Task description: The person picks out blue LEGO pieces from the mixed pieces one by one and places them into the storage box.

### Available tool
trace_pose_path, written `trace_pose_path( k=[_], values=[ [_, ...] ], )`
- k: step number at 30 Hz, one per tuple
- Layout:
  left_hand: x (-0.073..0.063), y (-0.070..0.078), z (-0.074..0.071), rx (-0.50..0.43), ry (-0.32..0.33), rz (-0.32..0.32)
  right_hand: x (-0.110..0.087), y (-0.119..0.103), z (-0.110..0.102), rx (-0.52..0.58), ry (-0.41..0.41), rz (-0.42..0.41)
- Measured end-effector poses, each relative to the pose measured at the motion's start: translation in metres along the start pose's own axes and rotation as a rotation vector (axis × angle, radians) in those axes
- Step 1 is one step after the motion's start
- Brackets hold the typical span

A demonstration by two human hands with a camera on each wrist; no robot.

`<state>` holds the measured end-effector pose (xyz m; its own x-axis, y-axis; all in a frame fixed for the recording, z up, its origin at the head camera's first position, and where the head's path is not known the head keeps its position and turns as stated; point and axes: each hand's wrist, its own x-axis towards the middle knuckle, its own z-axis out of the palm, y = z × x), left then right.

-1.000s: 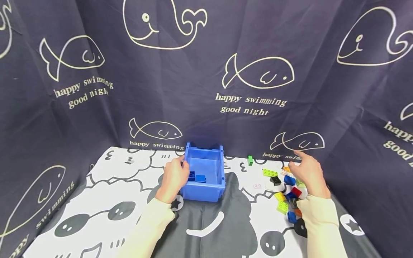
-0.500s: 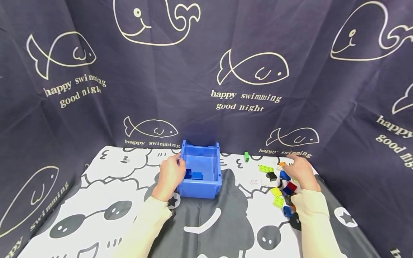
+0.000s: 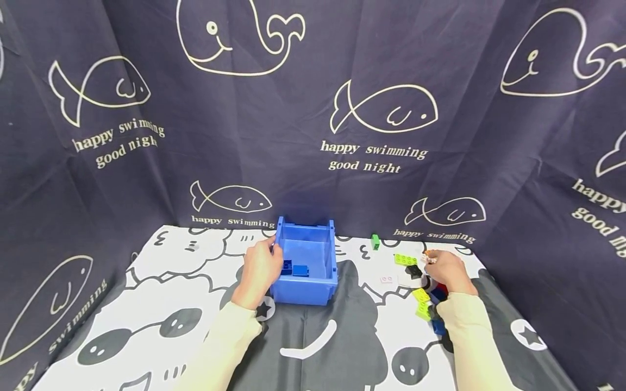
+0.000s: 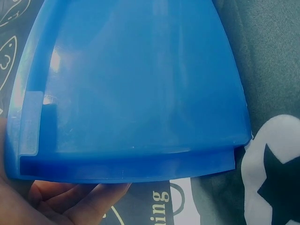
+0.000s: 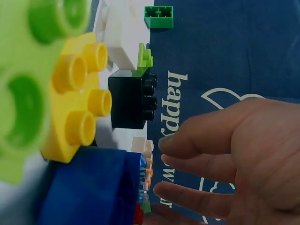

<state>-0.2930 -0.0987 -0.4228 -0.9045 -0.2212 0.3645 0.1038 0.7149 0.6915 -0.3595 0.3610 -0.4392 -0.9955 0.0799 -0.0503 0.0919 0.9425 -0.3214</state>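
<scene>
My left hand [image 3: 258, 274] grips the left side of a blue plastic bin [image 3: 305, 293]; in the left wrist view its fingers [image 4: 82, 204] reach past the wall's edge. Inside the bin lie a dark blue brick [image 3: 287, 267] and a brighter blue brick [image 3: 300, 270]. My right hand [image 3: 449, 270] is over the far side of the loose toy bricks, fingertips by an orange brick [image 3: 427, 253] and a pale one. In the right wrist view, thumb and fingers [image 5: 197, 161] are apart with nothing seen between them. The hand hides part of the pile.
Near the right hand lie a lime brick [image 3: 406, 259], a black brick [image 3: 413, 271], a yellow brick [image 3: 420, 295] and several others. A pale pink brick [image 3: 387, 279] lies nearer the bin. A green brick [image 3: 375, 242] stands by the dark curtain [image 3: 381, 201] behind the patterned cloth.
My right hand has come down and slightly left to the far bricks, its fingertips now beside the orange one. The left hand stays on the bin. The head view shifts slightly.
</scene>
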Motion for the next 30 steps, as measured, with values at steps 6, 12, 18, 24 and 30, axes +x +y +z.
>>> trace_pose_path(
  k=[6, 12, 18, 24, 30],
  values=[
    [0.0004, -0.0008, 0.0006, 0.006, -0.001, 0.0, -0.001, -0.0017, -0.0001, -0.013, 0.025, 0.0],
    [-0.0011, -0.0002, 0.0006, 0.007, 0.006, 0.011, 0.0013, 0.0008, 0.0006, -0.046, -0.072, -0.015],
    [-0.0008, 0.0, 0.0008, 0.014, 0.004, 0.009, 0.0026, 0.0015, 0.0002, -0.074, -0.084, -0.04],
    [-0.0006, 0.0003, 0.0009, 0.016, 0.003, 0.005, 0.0036, 0.0042, 0.0007, -0.068, -0.075, -0.037],
    [-0.0007, 0.0004, 0.0003, 0.015, -0.002, -0.004, 0.0042, 0.0071, 0.0024, -0.033, -0.062, -0.014]
  ],
)
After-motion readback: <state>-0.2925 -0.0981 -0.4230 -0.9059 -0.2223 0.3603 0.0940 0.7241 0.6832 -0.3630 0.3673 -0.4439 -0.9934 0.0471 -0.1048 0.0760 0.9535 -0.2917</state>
